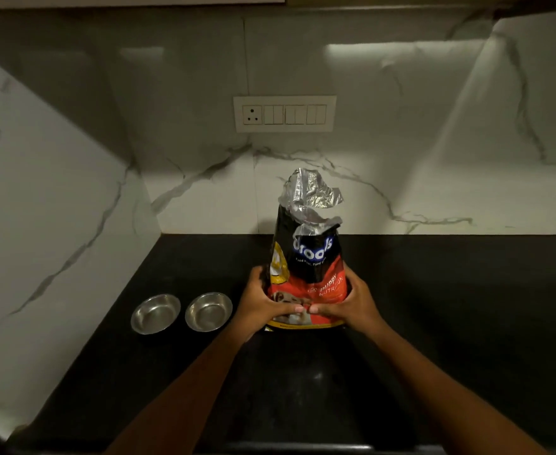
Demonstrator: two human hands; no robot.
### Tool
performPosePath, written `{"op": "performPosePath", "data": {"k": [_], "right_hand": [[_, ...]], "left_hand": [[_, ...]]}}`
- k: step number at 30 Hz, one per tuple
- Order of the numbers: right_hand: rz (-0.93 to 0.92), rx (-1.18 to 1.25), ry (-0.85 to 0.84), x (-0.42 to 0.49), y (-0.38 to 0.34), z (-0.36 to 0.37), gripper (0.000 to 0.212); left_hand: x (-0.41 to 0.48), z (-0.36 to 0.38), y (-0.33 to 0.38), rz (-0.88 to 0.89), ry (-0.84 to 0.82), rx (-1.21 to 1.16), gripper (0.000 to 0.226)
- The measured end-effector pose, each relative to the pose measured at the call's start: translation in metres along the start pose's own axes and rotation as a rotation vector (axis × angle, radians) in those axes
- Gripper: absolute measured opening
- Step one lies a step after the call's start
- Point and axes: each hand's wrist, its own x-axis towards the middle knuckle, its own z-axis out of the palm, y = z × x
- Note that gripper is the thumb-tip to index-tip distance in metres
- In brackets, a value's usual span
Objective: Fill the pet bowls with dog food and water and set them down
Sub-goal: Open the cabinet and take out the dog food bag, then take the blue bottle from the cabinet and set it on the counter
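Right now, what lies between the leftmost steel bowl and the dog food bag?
In the head view, the second steel bowl sits between the leftmost bowl and the dog food bag, with the left hand gripping the bag's side.

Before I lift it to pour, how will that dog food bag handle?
Probably floppy: the dog food bag is crumpled and torn open on top. Likely bottom-heavy: left hand and right hand hold it low. Tilted fast, it may sag and spill.

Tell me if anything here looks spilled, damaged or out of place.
Only the dog food bag: its top is torn ragged, crumpled silver lining sticking up. The left hand and right hand grip it upright on the counter. Nothing looks spilled; the left bowl and right bowl sit upright, empty.
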Motion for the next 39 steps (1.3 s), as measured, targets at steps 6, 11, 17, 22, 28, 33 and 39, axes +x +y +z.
{"op": "performPosePath", "data": {"k": [6,11,17,22,28,33,39], "right_hand": [[0.048,-0.006,0.003,0.009,0.026,0.014,0.111],[0.089,-0.011,-0.011,0.010,0.044,0.016,0.113],[0.105,-0.015,-0.127,0.015,0.043,0.010,0.118],[0.063,0.038,-0.159,0.016,0.038,0.000,0.119],[-0.052,0.100,-0.069,0.028,-0.005,-0.014,0.091],[-0.292,0.117,0.131,0.052,-0.087,-0.070,0.046],[-0.520,0.139,0.283,0.076,-0.169,-0.111,0.037]], "left_hand": [[0.016,0.000,-0.029,-0.049,-0.050,0.014,0.110],[0.018,0.007,-0.044,-0.099,-0.049,0.011,0.117],[0.017,0.010,-0.041,-0.062,-0.081,0.057,0.133],[0.012,0.018,-0.009,0.073,-0.072,0.030,0.122],[0.005,0.013,0.054,0.301,0.017,-0.125,0.097],[0.014,0.018,0.164,0.641,0.109,0.010,0.094],[0.035,0.032,0.256,0.795,0.054,-0.083,0.068]]}}
